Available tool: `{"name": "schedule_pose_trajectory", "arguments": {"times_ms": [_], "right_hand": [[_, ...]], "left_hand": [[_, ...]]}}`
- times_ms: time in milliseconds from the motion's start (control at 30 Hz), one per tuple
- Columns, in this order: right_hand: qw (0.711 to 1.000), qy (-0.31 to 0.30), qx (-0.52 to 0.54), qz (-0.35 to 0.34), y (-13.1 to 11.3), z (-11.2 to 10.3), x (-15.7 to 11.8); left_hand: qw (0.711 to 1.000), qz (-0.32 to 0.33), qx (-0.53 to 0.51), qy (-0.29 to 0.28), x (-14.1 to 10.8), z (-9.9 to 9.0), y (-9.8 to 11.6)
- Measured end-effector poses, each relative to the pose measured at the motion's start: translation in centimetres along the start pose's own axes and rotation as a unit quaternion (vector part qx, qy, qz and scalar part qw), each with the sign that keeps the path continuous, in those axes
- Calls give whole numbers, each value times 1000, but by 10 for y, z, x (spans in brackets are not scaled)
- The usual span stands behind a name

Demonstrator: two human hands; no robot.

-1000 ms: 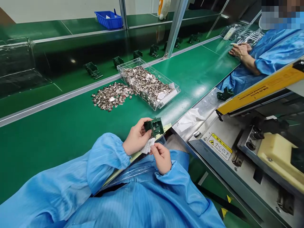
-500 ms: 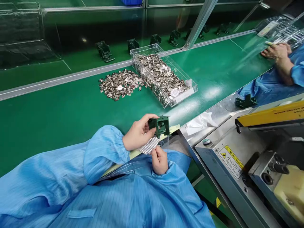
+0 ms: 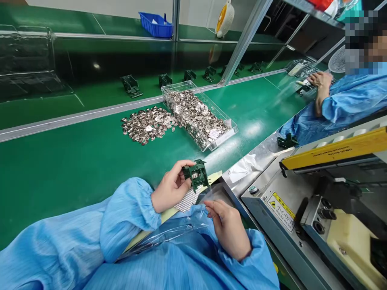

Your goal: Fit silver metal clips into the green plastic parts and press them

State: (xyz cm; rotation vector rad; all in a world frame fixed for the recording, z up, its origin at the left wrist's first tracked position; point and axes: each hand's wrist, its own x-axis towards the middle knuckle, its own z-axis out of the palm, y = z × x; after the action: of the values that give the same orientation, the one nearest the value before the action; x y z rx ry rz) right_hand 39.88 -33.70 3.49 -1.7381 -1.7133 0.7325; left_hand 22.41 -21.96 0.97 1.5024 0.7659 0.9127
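A dark green plastic part [image 3: 198, 175] with an open frame is gripped between the fingers and thumb of my left hand [image 3: 171, 187]. Just below it lies a sheet of small silvery pieces in rows [image 3: 188, 199], on a pale yellow strip [image 3: 215, 177] across my lap. My right hand [image 3: 228, 227] is to the right of the sheet, its thumb and fingertips pinched together near clear plastic film [image 3: 196, 219]. Whether the fingertips hold something small or the film I cannot make out.
A clear tray [image 3: 223, 141] of small metal pieces stands on the green table [image 3: 75, 161], beside a loose metal pile [image 3: 148, 125]. Rightward are white paper [image 3: 243, 168], a machine [image 3: 272, 209] and a person's hand [image 3: 322, 80]. Green parts line the back.
My right hand has moved right, away from the sheet, and more of its fingers show. My left hand still holds the green part. The view has tilted up, showing the blue bin and fan.
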Motion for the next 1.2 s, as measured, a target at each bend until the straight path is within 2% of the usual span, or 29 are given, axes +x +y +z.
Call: {"name": "schedule_pose_trajectory", "arguments": {"times_ms": [100, 233, 300, 400, 533, 667, 767, 900, 967, 1067, 1133, 1200], "right_hand": [[991, 105, 82, -30, -14, -7, 5], [961, 229, 143, -63, -23, 7, 21], [950, 266, 135, -91, -25, 16, 29], [949, 288, 93, -93, -29, 25, 38], [951, 295, 42, -81, -33, 28, 41], [955, 283, 64, -54, -34, 28, 41], [952, 263, 154, -12, -33, 31, 43], [917, 224, 330, 32, -30, 30, 42], [917, 201, 343, 22, -28, 23, 37], [953, 137, 268, -40, -26, 4, 21], [966, 110, 218, -89, -25, -11, 5], [965, 121, 199, -119, -25, -29, -14]], "left_hand": [[999, 13, 43, 6, -4, 0, 5], [997, 30, 66, -4, -9, 3, 10], [997, 37, 69, -7, -11, 4, 12], [997, 38, 65, -18, -13, 5, 13], [996, 44, 62, -36, -15, 6, 14], [994, 64, 78, -39, -15, 6, 15], [993, 78, 81, -34, -16, 6, 15], [994, 60, 82, -47, -16, 5, 16], [995, 37, 71, -57, -16, 4, 20], [995, 0, 36, -88, -16, 3, 36], [989, -8, 39, -141, -16, 4, 52], [974, -6, 66, -218, -12, 9, 72]]}}
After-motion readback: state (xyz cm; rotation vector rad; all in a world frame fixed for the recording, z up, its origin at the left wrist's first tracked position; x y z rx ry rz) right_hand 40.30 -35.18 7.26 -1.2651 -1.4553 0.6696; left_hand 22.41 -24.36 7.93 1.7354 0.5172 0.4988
